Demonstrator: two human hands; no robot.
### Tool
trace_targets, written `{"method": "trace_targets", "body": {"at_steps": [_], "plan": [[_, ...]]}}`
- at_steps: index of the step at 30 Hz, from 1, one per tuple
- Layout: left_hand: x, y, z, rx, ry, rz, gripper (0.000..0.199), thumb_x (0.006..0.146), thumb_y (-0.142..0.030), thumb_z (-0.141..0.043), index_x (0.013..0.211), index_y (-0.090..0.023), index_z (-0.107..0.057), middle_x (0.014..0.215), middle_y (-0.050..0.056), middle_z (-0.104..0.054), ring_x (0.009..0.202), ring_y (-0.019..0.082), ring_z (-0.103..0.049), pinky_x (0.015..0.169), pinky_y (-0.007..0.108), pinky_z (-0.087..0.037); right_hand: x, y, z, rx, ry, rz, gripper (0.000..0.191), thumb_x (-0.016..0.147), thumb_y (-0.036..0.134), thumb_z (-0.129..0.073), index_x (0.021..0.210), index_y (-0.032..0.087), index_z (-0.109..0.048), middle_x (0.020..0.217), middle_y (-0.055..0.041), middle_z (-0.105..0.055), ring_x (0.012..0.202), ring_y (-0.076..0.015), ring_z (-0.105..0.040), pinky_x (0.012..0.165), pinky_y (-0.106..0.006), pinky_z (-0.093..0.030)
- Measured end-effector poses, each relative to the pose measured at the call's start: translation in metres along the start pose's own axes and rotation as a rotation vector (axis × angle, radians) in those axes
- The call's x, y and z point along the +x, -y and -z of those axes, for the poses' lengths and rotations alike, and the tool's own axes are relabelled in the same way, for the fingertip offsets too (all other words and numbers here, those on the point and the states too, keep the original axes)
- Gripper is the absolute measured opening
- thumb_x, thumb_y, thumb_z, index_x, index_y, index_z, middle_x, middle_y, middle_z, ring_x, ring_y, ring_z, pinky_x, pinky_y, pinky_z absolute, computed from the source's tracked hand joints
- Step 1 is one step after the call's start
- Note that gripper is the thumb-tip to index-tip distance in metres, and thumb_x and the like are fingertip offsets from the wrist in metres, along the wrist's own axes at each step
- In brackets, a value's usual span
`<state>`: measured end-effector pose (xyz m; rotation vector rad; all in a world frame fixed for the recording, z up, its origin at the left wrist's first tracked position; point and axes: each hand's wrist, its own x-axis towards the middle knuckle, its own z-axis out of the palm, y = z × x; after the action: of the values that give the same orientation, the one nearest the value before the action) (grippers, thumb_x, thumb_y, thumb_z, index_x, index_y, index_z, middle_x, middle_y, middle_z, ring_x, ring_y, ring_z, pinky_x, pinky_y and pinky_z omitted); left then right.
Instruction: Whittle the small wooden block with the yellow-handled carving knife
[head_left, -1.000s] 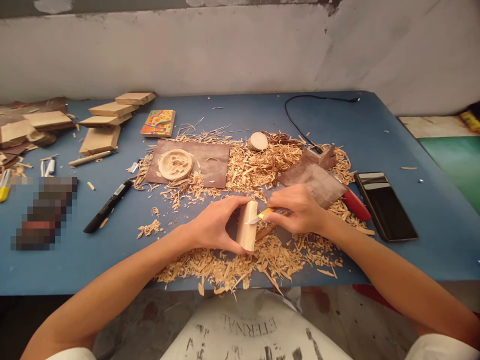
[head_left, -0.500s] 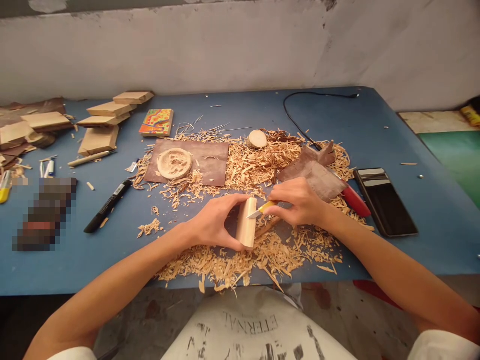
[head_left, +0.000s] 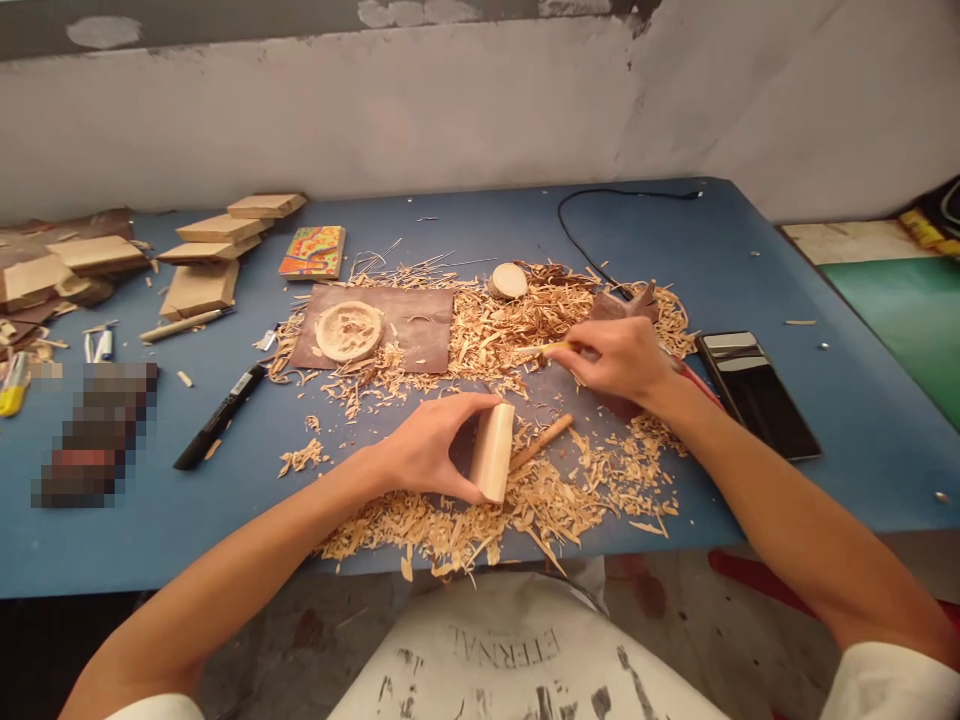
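Pale wood forms the block (head_left: pixel 493 453), held on edge over the near part of the table (head_left: pixel 862 450), ahead of the person's lap. The left hand (head_left: pixel 427 447) grips it between thumb and fingers. The right hand (head_left: pixel 619 355) is closed around the knife (head_left: pixel 553 347), whose blade is apart from the block and points left. Whether the block touches the table cannot be determined. Adjacent to it lie a stick (head_left: pixel 541 443) and loose shavings (head_left: pixel 570 490). Beyond, a brown sheet (head_left: pixel 420 330) supports a carved disc (head_left: pixel 349 332). The table surface is blue; a marker (head_left: pixel 223 415) lies at left, a phone (head_left: pixel 757 390) at right, boards (head_left: pixel 217 230) at far left. Behind the table stands a plain, scuffed wall (head_left: pixel 450 110); below the near edge, the floor (head_left: pixel 675 620) is grey and stained.
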<state>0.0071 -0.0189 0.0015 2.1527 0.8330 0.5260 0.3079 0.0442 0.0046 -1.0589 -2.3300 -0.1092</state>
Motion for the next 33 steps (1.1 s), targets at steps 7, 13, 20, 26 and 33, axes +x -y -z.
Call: {"method": "trace_targets", "body": {"at_steps": [7,13,20,26,33], "plan": [[-0.001,0.003,-0.003,0.011,-0.011,0.011,0.097,0.054,-0.055,-0.092,0.136,-0.023,-0.051,0.134,0.012,-0.068,0.117,0.033,-0.069,0.103,0.05,-0.054,-0.001,0.029,0.004,0.353,0.037,0.065,0.041,0.098,0.046,-0.061,0.067,0.019,-0.061,0.056,0.0032,-0.055,0.049,-0.0092,-0.047,0.053,-0.027,-0.03],[-0.001,0.001,-0.003,0.009,-0.03,-0.012,0.095,0.055,-0.059,-0.092,0.133,-0.024,-0.051,0.13,0.011,-0.07,0.113,0.031,-0.071,0.098,0.045,-0.056,-0.005,0.056,-0.01,0.47,0.092,0.179,0.048,0.1,0.053,-0.056,0.066,0.019,-0.055,0.056,0.0039,-0.051,0.052,-0.0098,-0.044,0.056,-0.027,-0.028],[0.0,-0.001,-0.001,-0.039,-0.029,-0.005,0.091,0.057,-0.058,-0.091,0.132,-0.023,-0.052,0.131,0.012,-0.069,0.114,0.031,-0.071,0.098,0.045,-0.056,-0.006,0.048,-0.018,0.458,0.149,0.153,0.048,0.1,0.053,-0.057,0.066,0.019,-0.053,0.059,0.0042,-0.049,0.054,-0.0101,-0.043,0.057,-0.028,-0.026],[0.001,-0.002,-0.001,-0.047,-0.031,-0.01,0.09,0.058,-0.058,-0.091,0.131,-0.022,-0.052,0.128,0.012,-0.069,0.112,0.03,-0.071,0.097,0.045,-0.056,-0.004,0.044,-0.019,0.433,0.151,0.188,0.048,0.102,0.054,-0.053,0.07,0.019,-0.055,0.06,0.0031,-0.052,0.056,-0.0109,-0.046,0.059,-0.027,-0.029],[0.001,-0.002,0.0,-0.032,-0.027,0.002,0.089,0.057,-0.058,-0.091,0.129,-0.021,-0.052,0.127,0.012,-0.069,0.109,0.03,-0.071,0.095,0.045,-0.056,-0.002,0.035,-0.016,0.275,0.094,0.218,0.05,0.102,0.058,-0.051,0.072,0.019,-0.059,0.061,0.0012,-0.057,0.056,-0.0121,-0.049,0.059,-0.028,-0.029]]}}
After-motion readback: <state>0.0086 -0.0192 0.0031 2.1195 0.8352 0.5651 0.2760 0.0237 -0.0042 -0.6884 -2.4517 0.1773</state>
